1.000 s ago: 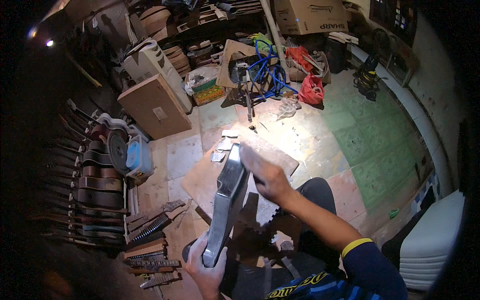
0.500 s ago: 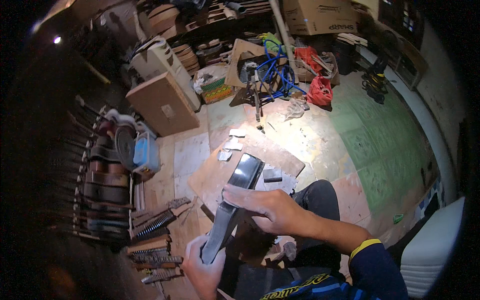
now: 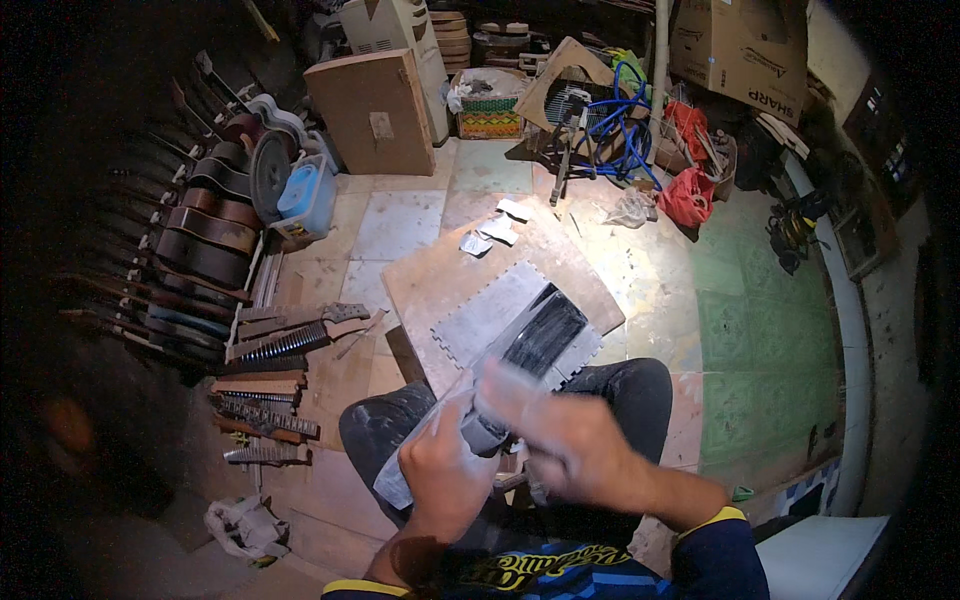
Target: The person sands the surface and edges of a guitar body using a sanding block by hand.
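Note:
A dark, waisted, box-like piece [image 3: 543,332], like a small guitar body seen from its side, slants up and away from my lap. Pale dust streaks its glossy black surface. My left hand [image 3: 445,470] is closed around its near part. Over its middle lies my right hand [image 3: 585,445], smeared by motion, so I cannot tell how its fingers are set or whether they hold anything. Under the far end is a pale mat [image 3: 485,310] with toothed edges, resting on a brown board [image 3: 425,275]. White scraps [image 3: 497,230] lie on the board's far side.
At the left stands a rack of several guitars [image 3: 205,235], with a blue and clear tub [image 3: 305,200] beside it. Guitar necks [image 3: 290,345] lie on the floor nearer me. Farther back are a brown panel [image 3: 375,115], a blue hose [image 3: 625,130] and a red bag [image 3: 687,200].
My left hand has moved up and right along the piece, whose far end has shifted right. My right hand has moved slightly right and lower. The dark block on the mat is now out of sight.

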Motion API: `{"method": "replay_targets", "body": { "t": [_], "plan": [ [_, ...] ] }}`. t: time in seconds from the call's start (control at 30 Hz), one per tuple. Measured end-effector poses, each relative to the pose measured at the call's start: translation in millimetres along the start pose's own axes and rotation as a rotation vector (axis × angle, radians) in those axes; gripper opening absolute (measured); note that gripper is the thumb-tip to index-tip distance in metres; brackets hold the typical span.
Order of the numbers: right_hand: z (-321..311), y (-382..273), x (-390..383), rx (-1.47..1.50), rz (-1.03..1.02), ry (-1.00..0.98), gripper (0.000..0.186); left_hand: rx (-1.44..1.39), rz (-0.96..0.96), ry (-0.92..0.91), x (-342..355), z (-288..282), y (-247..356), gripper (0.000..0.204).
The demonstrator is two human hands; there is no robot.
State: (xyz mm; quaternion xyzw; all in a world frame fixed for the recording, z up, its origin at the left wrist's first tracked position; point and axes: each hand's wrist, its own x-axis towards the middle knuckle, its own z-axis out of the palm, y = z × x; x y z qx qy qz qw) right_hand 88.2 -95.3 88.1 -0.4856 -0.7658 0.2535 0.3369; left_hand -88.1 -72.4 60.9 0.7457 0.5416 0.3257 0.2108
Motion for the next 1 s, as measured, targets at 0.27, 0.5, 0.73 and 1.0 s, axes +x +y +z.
{"method": "replay_targets", "body": {
  "t": [0.27,0.5,0.73,1.0],
  "plan": [
    [-8,8,-7,0.043,0.104,0.022,0.073,-0.057,-0.025,-0.126,-6,4,3,0.052],
    [-18,13,-11,-0.109,0.180,0.103,0.073,-0.083,0.051,-0.107,-9,1,5,0.052],
    [-19,45,-8,-0.122,0.003,0.200,0.064,-0.080,0.051,-0.103,-10,-1,2,0.050],
    [-15,51,-2,-0.162,0.135,0.403,0.063,-0.077,0.085,-0.043,-4,5,10,0.044]
  ]
}}
